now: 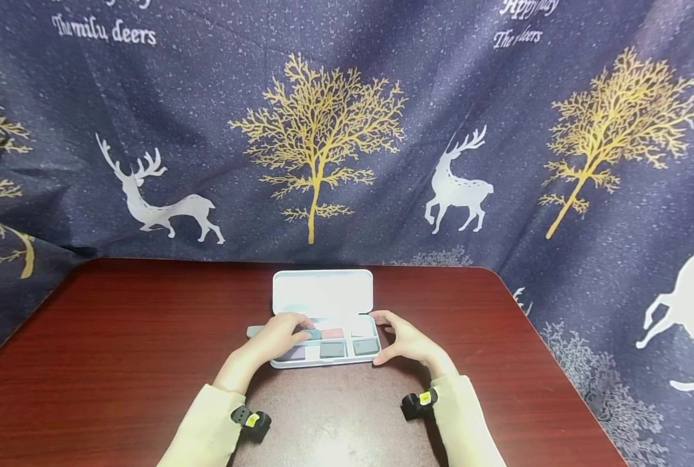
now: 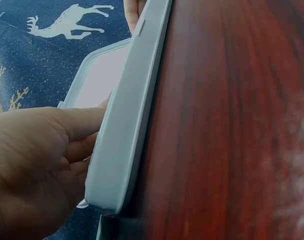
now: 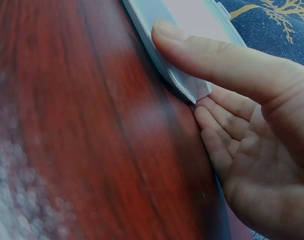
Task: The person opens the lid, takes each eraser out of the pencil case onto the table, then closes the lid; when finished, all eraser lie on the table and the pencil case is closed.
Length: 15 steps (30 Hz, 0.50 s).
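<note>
An open pale blue case stands with its lid raised at the back; coloured blocks lie in its compartments. My left hand reaches over the left part, thumb and fingers around a teal block. In the left wrist view the left hand reaches behind the case's side wall, fingertips hidden. My right hand holds the right end, thumb at the front corner, fingers farther back. The right wrist view shows the right hand with its thumb on the case's rim.
A grey-teal piece sticks out left of the case, partly behind the left hand. Dark grey blocks, a pink block and a purple block lie inside. Beyond the red-brown table hangs a patterned cloth.
</note>
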Tool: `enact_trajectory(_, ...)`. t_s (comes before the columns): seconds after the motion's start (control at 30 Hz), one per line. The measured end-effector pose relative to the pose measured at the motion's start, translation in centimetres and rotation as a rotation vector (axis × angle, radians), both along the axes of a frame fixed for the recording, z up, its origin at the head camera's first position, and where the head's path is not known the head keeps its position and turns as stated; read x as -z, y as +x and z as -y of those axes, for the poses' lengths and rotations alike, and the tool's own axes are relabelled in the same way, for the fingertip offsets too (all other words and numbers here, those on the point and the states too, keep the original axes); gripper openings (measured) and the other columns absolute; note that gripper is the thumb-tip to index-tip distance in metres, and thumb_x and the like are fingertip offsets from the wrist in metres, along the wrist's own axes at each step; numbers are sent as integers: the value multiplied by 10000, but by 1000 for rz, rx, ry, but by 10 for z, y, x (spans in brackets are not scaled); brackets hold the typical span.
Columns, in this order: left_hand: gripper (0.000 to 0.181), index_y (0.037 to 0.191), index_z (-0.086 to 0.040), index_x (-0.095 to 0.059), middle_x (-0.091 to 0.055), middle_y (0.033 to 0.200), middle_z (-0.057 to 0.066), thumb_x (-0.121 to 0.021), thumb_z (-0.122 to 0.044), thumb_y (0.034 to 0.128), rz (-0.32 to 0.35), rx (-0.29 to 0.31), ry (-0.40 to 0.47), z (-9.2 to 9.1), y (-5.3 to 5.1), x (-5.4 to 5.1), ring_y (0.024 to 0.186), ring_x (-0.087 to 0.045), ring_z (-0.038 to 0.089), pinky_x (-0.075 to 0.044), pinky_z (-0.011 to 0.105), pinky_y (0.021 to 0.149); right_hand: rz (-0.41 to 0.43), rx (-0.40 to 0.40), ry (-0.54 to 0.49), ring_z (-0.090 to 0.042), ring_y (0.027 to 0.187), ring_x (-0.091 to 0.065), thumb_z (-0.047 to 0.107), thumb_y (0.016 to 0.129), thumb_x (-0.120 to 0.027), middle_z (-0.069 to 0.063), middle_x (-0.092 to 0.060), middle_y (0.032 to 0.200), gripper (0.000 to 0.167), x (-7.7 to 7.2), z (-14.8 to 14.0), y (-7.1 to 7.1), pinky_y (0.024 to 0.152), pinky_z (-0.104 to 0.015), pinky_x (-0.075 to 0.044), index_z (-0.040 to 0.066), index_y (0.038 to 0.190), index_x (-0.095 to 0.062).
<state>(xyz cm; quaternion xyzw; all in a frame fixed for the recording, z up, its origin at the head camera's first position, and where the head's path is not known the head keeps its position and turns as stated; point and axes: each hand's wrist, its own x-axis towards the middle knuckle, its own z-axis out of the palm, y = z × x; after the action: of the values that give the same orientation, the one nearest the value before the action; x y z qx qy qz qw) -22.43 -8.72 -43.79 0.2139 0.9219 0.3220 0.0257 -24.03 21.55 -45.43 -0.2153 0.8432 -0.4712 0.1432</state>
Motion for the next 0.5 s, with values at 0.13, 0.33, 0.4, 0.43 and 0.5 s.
enact_trajectory(0.13,163,1040,-39,-713,-724,1034,101,-657,-110,905,-5,-6,-5,-1,0,0,1030,-668,296,-518,451,932,0,1,-1,-387,1303,-454,95,592,-895,-206,-531,1377,907,-1,0,0,1126,-545,-308,-24,1375,-455)
enact_trajectory(0.33,147,1021,-43,-713,-725,1018,96,-661,-111,902,-11,-1,-1,0,1,1,1012,-670,291,-521,449,920,2,0,-4,-394,1308,-450,92,593,-896,-211,-528,1378,911,0,0,0,1129,-547,-301,-27,1378,-450)
enact_trajectory(0.4,139,1013,-47,-712,-724,996,86,-657,-115,905,-17,11,8,2,-1,1,974,-671,269,-530,430,893,-3,0,0,-394,1305,-453,97,592,-898,-208,-532,1375,909,1,0,0,1126,-544,-305,-25,1376,-453)
enact_trajectory(0.43,140,1013,-47,-712,-722,986,80,-656,-117,906,-20,16,18,4,-2,1,946,-668,253,-534,416,872,-5,1,3,-392,1304,-454,99,591,-899,-206,-534,1374,909,1,-1,0,1125,-541,-308,-22,1375,-455)
enact_trajectory(0.5,135,1005,-49,-713,-721,958,68,-657,-119,904,-45,30,46,10,-6,0,889,-659,207,-537,378,827,-9,1,7,-390,1301,-457,101,589,-901,-202,-537,1373,909,1,-1,-1,1121,-534,-312,-19,1374,-457)
